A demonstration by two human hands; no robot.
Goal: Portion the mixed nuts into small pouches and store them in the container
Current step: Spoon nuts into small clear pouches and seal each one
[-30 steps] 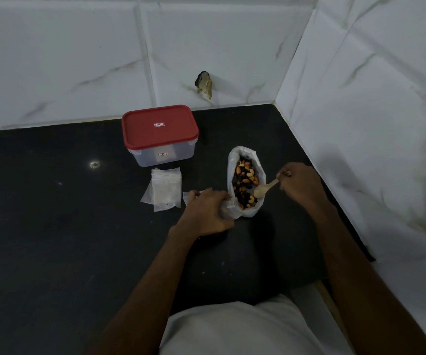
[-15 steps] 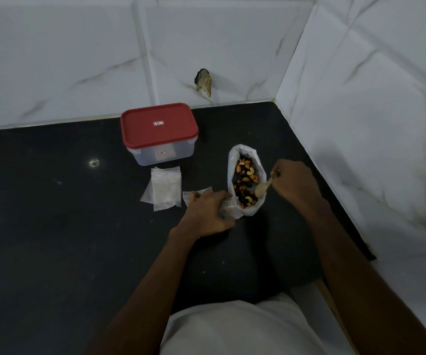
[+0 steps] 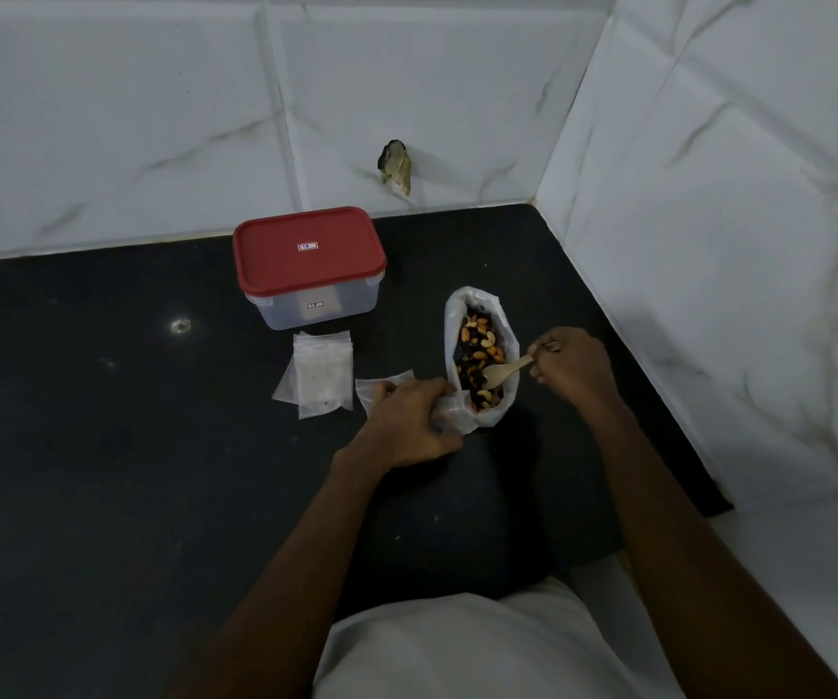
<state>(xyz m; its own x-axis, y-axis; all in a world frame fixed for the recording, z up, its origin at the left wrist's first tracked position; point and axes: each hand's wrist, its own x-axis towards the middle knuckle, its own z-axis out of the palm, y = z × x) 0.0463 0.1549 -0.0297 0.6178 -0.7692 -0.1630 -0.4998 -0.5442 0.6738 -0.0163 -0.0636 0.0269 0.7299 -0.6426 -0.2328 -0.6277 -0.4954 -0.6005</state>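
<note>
Right hand (image 3: 573, 368) shifted left; pale wooden spoon (image 3: 507, 371) now in white plastic bag of mixed nuts (image 3: 474, 302) on black surface (image 3: 104, 446) | fingers (image 3: 537, 365) pinch its handle | left hand (image 3: 411, 421) grips small clear pouch (image 3: 381, 388) against bag | I'd call scoop underway

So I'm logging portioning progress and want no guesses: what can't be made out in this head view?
1. container: red lid on, walls cloudy; contents hidden, head view.
2. pouch: the left hand covers its mouth; filled or not, unclear.
3. spoon in the right hand: bowl too small to tell whether loaded.
4. spare pouches: overlapping, count unclear.
</note>
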